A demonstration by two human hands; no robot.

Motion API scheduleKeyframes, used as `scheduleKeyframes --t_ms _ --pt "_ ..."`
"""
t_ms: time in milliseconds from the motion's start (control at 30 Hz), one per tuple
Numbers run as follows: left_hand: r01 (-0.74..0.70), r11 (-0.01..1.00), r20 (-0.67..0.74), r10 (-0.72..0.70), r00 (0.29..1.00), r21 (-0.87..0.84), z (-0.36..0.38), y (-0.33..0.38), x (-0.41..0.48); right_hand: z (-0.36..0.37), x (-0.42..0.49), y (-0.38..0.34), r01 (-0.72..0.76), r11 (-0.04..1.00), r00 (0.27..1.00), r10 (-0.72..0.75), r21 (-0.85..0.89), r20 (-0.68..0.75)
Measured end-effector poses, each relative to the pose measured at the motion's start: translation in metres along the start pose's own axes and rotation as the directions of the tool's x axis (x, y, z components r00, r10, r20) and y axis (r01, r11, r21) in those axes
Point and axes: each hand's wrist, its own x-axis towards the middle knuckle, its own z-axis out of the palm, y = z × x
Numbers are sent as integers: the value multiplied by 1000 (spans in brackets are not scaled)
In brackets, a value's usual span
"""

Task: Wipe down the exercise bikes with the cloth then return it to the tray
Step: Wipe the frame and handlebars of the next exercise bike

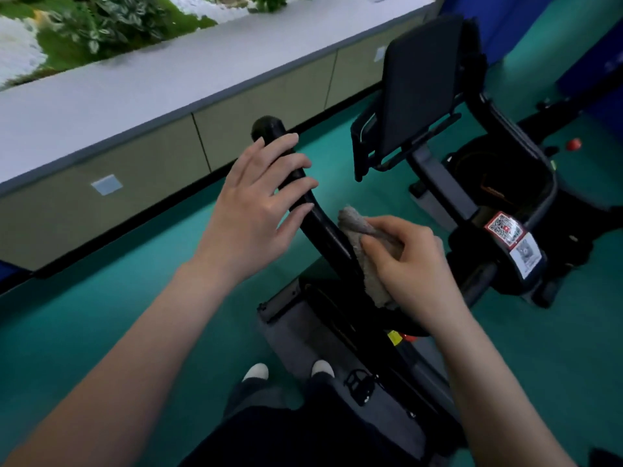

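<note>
"Holding anything just now?"

"My right hand (411, 261) grips the cloth (357, 227), fingers and thumb curled round it in a bunch. My left hand (259, 203) holds nothing. Its fingers are straight and spread, lying across the handlebar (269, 128), though I cannot tell if they press on it."

"Where is the cloth on the bike (438, 183)?"

"Pressed against the lower stretch of that same black bar, just below my left hand. One grey end pokes up past my thumb and the rest hangs under my palm."

"And the rest of the bike?"

"Its dark screen (421, 85) stands just beyond the bar. Two code stickers (505, 229) sit on the frame to the right of my right hand, and a pedal (359, 387) shows down near my shoes (256, 370)."

"What's around you?"

"Green floor (135, 281) lies under everything. A long desk (135, 96) with a grey top runs along my left side, with plants (111, 15) behind it."
</note>
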Motion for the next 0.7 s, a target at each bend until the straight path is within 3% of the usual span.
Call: scheduleKeyframes --t_ms 100,167,300,400,500,700 --pt "-27 999 -20 27 999 -20 2 -3 1 10 -28 4 -14 996 984 -2 -89 -181" --pt "-44 998 -36 42 998 -39 3 -5 2 14 -51 11 -81 991 934 38 -108 -354" --pt "-74 995 -66 70 995 -68 4 -9 4 45 -80 1 -117 992 642 105 38 -760" --pt "-96 993 -56 93 994 -63 3 -13 5 84 -75 -19 -55 992 510 123 111 -851" --pt "-113 992 -38 111 993 -57 1 -17 7 117 -55 -40 24 994 481 83 108 -873" --pt "-156 987 -18 155 988 -40 -2 -24 9 142 -27 -45 18 999 522 -40 -36 -852"
